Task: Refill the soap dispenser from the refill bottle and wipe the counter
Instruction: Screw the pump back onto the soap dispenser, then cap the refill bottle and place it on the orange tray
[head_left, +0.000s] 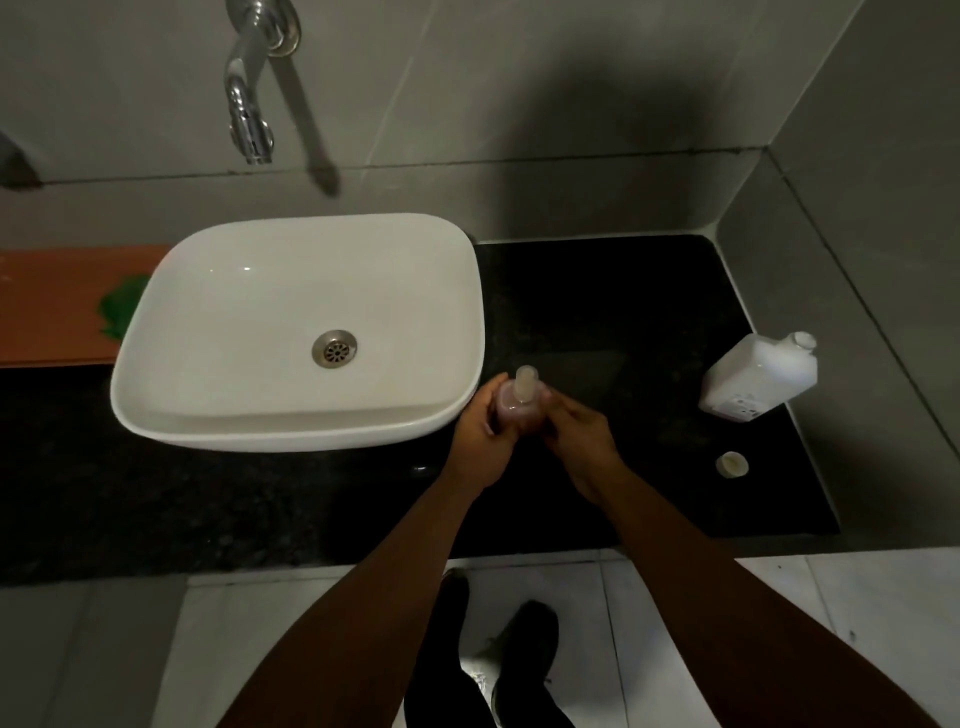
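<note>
Here the fingers (558, 410) of both hands — left hand (480, 441), right hand (582, 441) — clamp the soap dispenser (522, 402) at frame centre, just beside the sink (296, 410); the refill bottle (758, 376) stands uncapped at right on the counter (597, 312), cap (731, 463) near it.

The scene is dim, lit from behind and above the person. A broad soft shadow falls on the grey tiled wall (597, 104) well beyond the fingertips (501, 382). The glossy white ceramic basin (249, 312), just left of the fingers, is the brightest surface and carries small highlights. The speckled black stone counter (597, 312) under the fingers swallows detail. The chrome wall tap (249, 119) glints and casts a slanting shadow. Straight edges bow towards the frame borders, and the whole picture is slightly soft.
</note>
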